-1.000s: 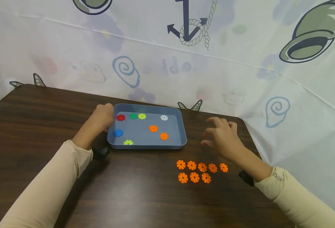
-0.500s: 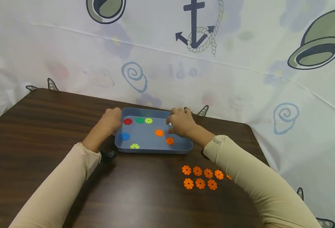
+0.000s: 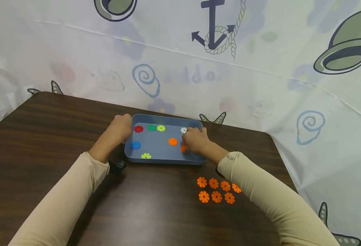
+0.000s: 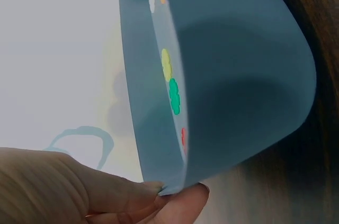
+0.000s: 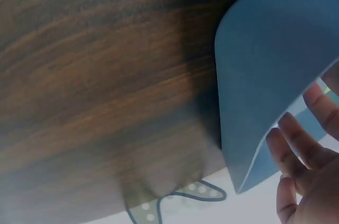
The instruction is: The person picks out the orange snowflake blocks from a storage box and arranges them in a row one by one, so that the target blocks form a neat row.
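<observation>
A blue-grey tray (image 3: 155, 160) holds several flower-shaped notched discs. My left hand (image 3: 115, 131) grips the tray's left end; in the left wrist view its thumb and fingers (image 4: 183, 203) pinch the rim. Over the tray's right side is my right hand (image 3: 195, 140), fingertips down at an orange disc (image 3: 183, 149) that is partly hidden. In the right wrist view its fingers (image 5: 291, 150) are slightly bent and spread inside the tray wall; no grasp on the disc shows. A second orange disc (image 3: 172, 141) lies to the left, and a white disc (image 3: 183, 130) behind.
Red (image 3: 138, 128), green (image 3: 152, 127), blue (image 3: 135, 145) and yellow-green discs (image 3: 146, 155) also lie in the tray. Two rows of orange discs (image 3: 216, 196) lie on the dark wooden table (image 3: 155, 205), partly covered by the right sleeve. A printed sheet (image 3: 174, 41) hangs behind.
My right hand has moved left from beside the tray to over it, then down to the orange disc. The left hand keeps its hold on the tray. The head view has shifted slightly.
</observation>
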A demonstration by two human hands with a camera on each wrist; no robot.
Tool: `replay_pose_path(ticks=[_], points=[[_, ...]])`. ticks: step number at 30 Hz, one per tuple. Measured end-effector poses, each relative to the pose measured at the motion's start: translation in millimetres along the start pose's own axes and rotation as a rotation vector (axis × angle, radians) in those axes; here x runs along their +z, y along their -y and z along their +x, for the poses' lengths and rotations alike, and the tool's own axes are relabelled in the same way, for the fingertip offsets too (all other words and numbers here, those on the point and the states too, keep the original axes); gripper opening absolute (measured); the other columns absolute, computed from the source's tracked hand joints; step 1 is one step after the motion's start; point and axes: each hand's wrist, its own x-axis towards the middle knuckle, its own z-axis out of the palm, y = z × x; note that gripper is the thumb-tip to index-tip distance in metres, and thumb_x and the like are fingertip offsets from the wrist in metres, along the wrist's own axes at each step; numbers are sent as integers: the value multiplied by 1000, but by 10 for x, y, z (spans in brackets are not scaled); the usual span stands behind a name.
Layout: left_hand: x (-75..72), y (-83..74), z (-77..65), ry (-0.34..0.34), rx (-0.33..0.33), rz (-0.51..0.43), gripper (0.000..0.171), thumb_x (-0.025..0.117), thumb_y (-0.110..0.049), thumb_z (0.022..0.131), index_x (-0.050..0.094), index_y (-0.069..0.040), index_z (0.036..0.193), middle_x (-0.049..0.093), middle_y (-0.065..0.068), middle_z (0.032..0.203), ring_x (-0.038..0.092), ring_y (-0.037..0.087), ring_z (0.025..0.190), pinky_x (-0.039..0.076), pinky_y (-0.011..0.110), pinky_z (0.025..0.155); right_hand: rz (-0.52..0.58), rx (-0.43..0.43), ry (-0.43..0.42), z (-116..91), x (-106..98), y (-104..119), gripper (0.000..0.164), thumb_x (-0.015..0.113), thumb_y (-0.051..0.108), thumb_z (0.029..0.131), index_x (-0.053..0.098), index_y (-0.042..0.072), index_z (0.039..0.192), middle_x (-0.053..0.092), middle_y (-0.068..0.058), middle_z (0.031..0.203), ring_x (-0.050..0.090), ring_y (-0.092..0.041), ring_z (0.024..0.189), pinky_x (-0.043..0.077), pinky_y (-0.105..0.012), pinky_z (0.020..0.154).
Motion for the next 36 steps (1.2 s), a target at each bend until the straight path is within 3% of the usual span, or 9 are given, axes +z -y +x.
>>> replay_pose_path(ticks=[7, 13, 17, 21, 24, 30, 36], points=[[25, -22, 8, 13, -17, 11, 23, 57, 9, 90, 58, 20, 110, 64, 32, 93, 66, 22, 52, 56, 25, 46, 166, -32, -64, -199, -50, -112, 21, 84, 34, 79, 68, 21, 75, 61, 0, 109, 56, -23, 99, 34, -47, 83], [95, 4, 11, 33, -8, -4, 23, 55, 9, 90, 56, 21, 110, 63, 34, 95, 67, 23, 53, 57, 27, 46, 268, -80, -164, -813, -241, -367, 21, 83, 28, 81, 66, 22, 71, 64, -6, 120, 59, -27, 113, 38, -50, 81], [61, 0, 36, 31, -8, 6, 24, 54, 10, 90, 54, 22, 111, 61, 37, 100, 67, 25, 53, 57, 28, 46, 234, -57, -124, -1292, -276, -641, 23, 83, 25, 81, 63, 25, 69, 65, -9, 122, 60, -31, 114, 41, -54, 79], [41, -19, 79, 25, 0, -3, 25, 53, 10, 89, 54, 22, 111, 60, 38, 100, 66, 26, 53, 57, 29, 46, 219, 30, -36, -1712, -103, -890, 25, 84, 25, 80, 63, 28, 67, 65, -8, 119, 61, -34, 110, 41, -54, 76], [-3, -7, 88, 11, 8, -10, 22, 52, 11, 89, 55, 22, 108, 61, 37, 96, 66, 25, 53, 58, 29, 46, 222, 69, -7, -1879, 79, -993, 24, 85, 26, 78, 63, 29, 67, 64, -7, 116, 63, -34, 106, 41, -53, 73], [-4, 11, 94, -9, 26, -35, 17, 49, 11, 90, 57, 20, 102, 61, 32, 87, 66, 25, 52, 57, 29, 45, 241, 133, -7, -2013, 392, -1031, 26, 86, 28, 75, 63, 30, 63, 63, -9, 123, 59, -37, 110, 40, -60, 78], [26, -12, 97, 4, 2, -33, 21, 50, 12, 89, 56, 21, 107, 61, 35, 92, 67, 27, 55, 58, 29, 46, 212, 180, -76, -2056, 523, -990, 31, 86, 26, 76, 59, 30, 62, 53, -15, 138, 47, -47, 123, 35, -65, 87]])
